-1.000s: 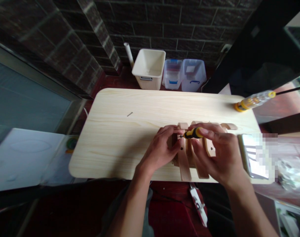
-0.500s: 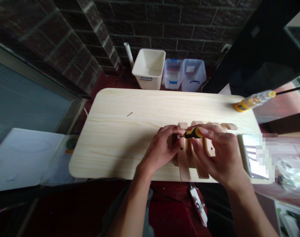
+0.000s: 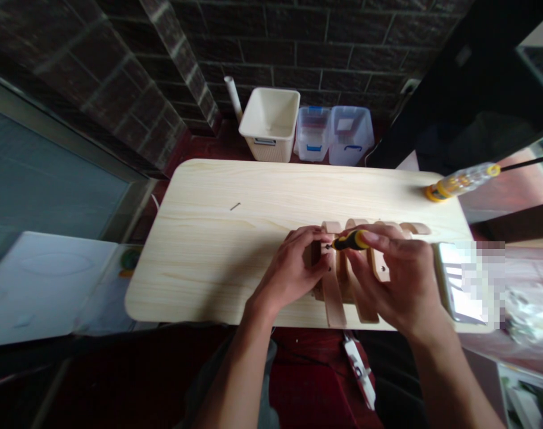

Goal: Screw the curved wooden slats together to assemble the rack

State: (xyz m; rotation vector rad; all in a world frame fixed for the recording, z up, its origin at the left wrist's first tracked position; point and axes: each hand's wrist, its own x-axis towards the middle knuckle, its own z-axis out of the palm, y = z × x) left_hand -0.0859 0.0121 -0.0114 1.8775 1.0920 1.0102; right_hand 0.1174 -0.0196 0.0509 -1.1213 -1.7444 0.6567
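My right hand [image 3: 394, 277] is closed around a yellow and black screwdriver [image 3: 349, 240], which lies nearly level and points left. The screwdriver's tip meets a dark screw [image 3: 328, 246] in the leftmost slat of a wooden slatted piece [image 3: 334, 298]. Curved light-wood slats stick out at the front and back of this piece, and dark screw holes show on two of them. My left hand [image 3: 293, 265] grips the left side of the slatted piece, thumb and index finger on either side of the screw. My right hand covers much of the middle slats.
A loose screw [image 3: 235, 206] lies on the pale wooden table [image 3: 186, 250]. A clear-and-yellow screwdriver set [image 3: 461, 182] stands at the back right, a phone [image 3: 461, 283] lies at the right. Behind the table are a cream bin [image 3: 271, 149] and two clear plastic boxes [image 3: 349, 137].
The fingertips of my left hand have drawn slightly apart around the screwdriver's tip, showing more of the slat there. The screwdriver and the slatted piece stay almost in place.
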